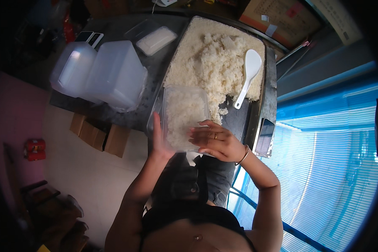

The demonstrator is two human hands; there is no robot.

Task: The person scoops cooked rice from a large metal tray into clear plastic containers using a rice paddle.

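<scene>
A clear plastic container (186,116) filled with cooked white rice rests at the near left corner of a large tray (264,63). My left hand (160,138) holds the container's left side, thumb or finger upright along its wall. Over the container's near right part is my right hand (219,141), its slightly blurred fingers spread above the rice; whether they touch it cannot be told. Heaped rice (220,56) covers most of the tray. On that rice lies a white plastic rice paddle (249,74), its handle pointing towards me.
Stacked translucent containers (113,72) stand at the left of the dark table (157,72). Behind them are a digital scale (89,38) and a filled, lidded container (156,41). A smartphone (265,135) lies at the right edge. Cardboard boxes (116,140) sit below left; another box (280,22) stands back right.
</scene>
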